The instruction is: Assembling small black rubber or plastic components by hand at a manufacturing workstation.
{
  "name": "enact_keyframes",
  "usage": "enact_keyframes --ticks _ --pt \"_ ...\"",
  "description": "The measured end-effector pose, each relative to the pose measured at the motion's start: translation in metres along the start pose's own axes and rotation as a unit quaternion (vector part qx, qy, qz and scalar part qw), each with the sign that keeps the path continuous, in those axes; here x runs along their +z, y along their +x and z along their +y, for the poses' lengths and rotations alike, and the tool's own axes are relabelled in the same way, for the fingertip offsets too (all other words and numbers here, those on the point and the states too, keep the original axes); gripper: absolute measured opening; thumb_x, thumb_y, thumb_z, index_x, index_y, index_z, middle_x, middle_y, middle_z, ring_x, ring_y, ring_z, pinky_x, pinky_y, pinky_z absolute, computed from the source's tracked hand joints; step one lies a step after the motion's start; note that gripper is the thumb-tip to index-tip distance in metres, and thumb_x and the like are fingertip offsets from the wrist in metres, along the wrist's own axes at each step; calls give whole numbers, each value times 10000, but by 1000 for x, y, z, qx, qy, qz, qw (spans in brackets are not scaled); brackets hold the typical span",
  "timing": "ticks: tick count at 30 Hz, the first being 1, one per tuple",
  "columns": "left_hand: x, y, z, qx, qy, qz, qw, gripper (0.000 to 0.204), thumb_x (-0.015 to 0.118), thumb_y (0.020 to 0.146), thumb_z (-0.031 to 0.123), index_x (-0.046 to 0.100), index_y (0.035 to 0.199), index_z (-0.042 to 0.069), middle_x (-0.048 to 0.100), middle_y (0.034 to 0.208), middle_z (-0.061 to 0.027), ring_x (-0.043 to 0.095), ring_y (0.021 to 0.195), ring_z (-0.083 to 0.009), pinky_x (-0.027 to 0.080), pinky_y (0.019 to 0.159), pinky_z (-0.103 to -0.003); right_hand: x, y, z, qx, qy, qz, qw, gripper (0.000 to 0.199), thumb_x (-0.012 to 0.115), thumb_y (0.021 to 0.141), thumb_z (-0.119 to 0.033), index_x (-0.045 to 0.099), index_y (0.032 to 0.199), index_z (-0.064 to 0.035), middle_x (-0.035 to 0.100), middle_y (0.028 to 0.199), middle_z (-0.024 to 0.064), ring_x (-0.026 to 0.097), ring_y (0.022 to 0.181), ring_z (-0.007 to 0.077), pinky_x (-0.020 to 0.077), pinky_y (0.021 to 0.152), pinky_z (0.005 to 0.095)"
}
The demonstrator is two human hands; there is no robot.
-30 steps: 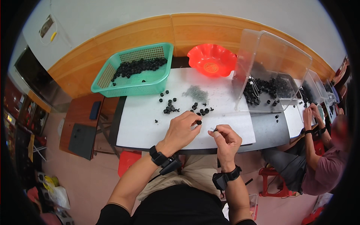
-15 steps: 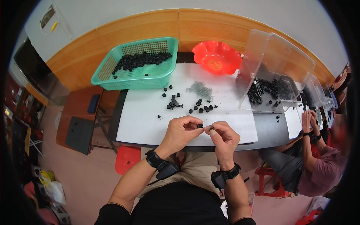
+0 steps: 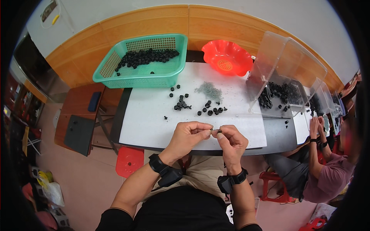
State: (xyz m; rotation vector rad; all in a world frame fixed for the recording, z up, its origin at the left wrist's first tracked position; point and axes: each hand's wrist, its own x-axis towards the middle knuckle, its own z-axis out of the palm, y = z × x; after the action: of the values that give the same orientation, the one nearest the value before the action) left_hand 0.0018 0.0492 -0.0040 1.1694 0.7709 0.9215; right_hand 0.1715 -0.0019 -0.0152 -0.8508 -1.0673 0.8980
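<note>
Over the near part of the white sheet (image 3: pixel 154 133), both hands meet with fingertips almost touching. My left hand (image 3: pixel 187 138) is closed in a pinch on a small black knob, now nearly all covered by the fingers. Between thumb and forefinger my right hand (image 3: pixel 233 143) grips a small dark piece (image 3: pixel 219 131), too small to make out fully. Beyond the hands lie loose black knobs (image 3: pixel 210 112), another cluster of black parts (image 3: pixel 180 105) and a heap of thin silvery metal pieces (image 3: pixel 209 91).
A green basket (image 3: pixel 140 82) of black parts stands at the back left. Right of it are a red wavy-edged bowl (image 3: pixel 226 57) and a clear plastic bin (image 3: pixel 271 109) with more black parts. A co-worker (image 3: pixel 327 173) sits at the right; a red stool (image 3: pixel 130 161) stands below left.
The left fingers have come closer to the right ones, and the black knob that showed between them is now mostly hidden. The view has shifted slightly.
</note>
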Motion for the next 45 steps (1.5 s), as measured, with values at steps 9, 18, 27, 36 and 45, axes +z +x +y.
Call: enact_keyframes --ticks 9,18,27,36,45 --pt "-6 -4 2 -71 -239 -8 968 188 655 943 1 662 1130 -7 685 1123 -96 679 1005 -167 577 943 -309 1 1 4 -29 -49 -3 998 200 663 842 113 694 1030 54 664 1033 130 650 857 134 522 722 228" --pt "-6 -8 8 -80 -297 -26 951 203 633 944 -28 653 1141 17 681 1151 -99 672 1040 -168 561 978 -308 9 2 4 -43 -43 -8 998 242 681 824 120 702 1054 47 661 1033 128 641 843 117 516 719 217" --pt "-14 -10 -1 -80 -361 -49 928 272 634 939 -35 649 1205 25 682 1157 -100 692 1017 -188 582 948 -322 12 2 3 -43 -37 -7 998 236 689 816 119 703 1041 49 664 1026 122 629 821 108 500 696 210" --pt "-15 -12 2 -77 -346 -28 935 249 639 953 3 659 1201 0 701 1117 -115 702 996 -191 597 931 -316 10 3 3 -55 -43 -10 998 226 688 814 113 701 1030 48 664 1015 125 626 816 110 502 696 215" --pt "-13 -14 3 -84 -341 -15 936 242 624 974 42 652 1210 -7 700 1132 -130 703 1019 -205 593 940 -316 11 4 1 -68 -61 -18 996 228 694 815 104 699 1033 38 666 1004 129 629 824 114 504 699 220"
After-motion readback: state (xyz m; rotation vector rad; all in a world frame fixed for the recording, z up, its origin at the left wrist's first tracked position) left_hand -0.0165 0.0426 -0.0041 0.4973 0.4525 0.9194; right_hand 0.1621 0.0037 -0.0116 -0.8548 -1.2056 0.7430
